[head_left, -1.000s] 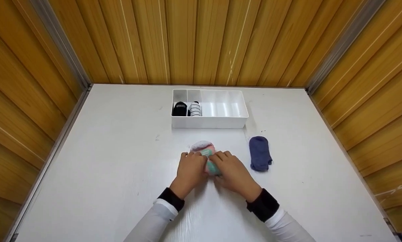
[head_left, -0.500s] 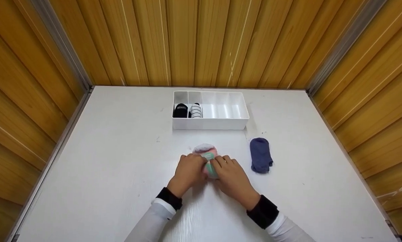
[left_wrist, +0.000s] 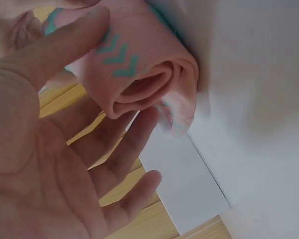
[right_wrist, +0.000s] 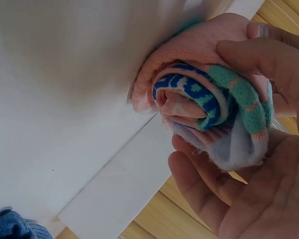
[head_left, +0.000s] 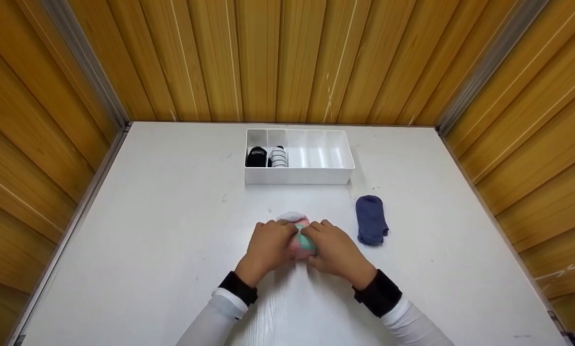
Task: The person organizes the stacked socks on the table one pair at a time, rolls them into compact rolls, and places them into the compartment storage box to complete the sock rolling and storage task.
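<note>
A pink sock with mint-green patches is rolled up on the table between both hands. My left hand holds its left side, and in the left wrist view the thumb lies over the pink roll with its green chevrons, fingers behind it. From the other side my right hand grips the roll, thumb on top and fingers around the back. The right wrist view shows the spiral end of the sock, with blue, green and pale layers. A pale toe or heel part sticks out at the far side.
Behind the hands stands a white divided box. Its left compartments hold a black sock and a white striped sock. A folded navy sock lies to the right. Wood-patterned walls enclose the white table.
The sock has become a shorter, tighter roll, its pale far end drawn nearer to me. Both hands stay on it. The box and the navy sock have not moved.
</note>
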Demonstrator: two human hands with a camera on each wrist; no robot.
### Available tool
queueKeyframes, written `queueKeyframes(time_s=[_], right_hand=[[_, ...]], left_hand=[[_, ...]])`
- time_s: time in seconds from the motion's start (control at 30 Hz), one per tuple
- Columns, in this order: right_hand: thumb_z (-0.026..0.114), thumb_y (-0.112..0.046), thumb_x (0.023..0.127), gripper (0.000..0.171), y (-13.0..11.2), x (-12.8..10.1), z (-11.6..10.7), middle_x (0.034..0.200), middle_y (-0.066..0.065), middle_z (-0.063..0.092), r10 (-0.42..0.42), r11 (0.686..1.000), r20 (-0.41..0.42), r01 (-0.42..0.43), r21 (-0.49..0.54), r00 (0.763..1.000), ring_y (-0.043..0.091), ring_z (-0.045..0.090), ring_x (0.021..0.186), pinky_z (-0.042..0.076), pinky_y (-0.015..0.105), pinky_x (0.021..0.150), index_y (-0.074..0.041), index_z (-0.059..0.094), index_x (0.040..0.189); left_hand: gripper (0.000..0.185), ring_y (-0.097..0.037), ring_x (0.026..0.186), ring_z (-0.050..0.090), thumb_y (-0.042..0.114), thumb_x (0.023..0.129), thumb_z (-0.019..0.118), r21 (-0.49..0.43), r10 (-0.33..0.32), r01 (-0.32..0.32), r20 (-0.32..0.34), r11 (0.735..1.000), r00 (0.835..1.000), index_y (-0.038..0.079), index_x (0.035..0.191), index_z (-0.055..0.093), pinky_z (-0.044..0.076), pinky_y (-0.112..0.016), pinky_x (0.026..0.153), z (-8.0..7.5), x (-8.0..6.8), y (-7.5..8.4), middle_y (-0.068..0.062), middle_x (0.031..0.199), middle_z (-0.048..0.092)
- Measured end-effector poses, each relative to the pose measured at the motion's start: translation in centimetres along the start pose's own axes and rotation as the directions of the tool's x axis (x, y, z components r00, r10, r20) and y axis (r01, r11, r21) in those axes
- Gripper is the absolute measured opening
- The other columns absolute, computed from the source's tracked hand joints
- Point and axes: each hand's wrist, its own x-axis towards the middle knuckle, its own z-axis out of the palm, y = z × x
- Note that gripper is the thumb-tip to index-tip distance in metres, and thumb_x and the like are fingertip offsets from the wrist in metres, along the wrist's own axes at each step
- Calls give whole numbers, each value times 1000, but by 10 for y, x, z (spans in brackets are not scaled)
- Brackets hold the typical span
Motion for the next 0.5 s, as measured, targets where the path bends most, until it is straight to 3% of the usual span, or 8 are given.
queueKeyframes(time_s=[0.2,0.4,0.5], right_hand=[[85,-24,70,53,2,1,0,110,0,68,18,999,7,-18,26,1000,18,56,91,50,34,77,-14,66,118],[89,-32,72,71,-2,-4,6,120,4,62,-2,995,-55,-4,-97,999,26,58,106,50,40,82,-17,56,134],[88,-30,72,70,-4,-5,10,122,3,61,-37,987,-92,22,-158,995,26,58,108,50,41,83,-18,56,133]], left_hand=[[37,-25,84,70,42,75,87,-7,2,-2,-23,1000,1000,19,103,77,49,-46,76,1,2,0,2,98,78],[44,-23,88,72,51,73,86,-68,2,0,35,998,999,21,104,79,50,-54,81,-4,5,-2,3,97,78],[41,-22,88,72,50,75,86,-95,-5,11,67,995,998,20,102,79,51,-58,83,-7,6,-4,2,94,78]])
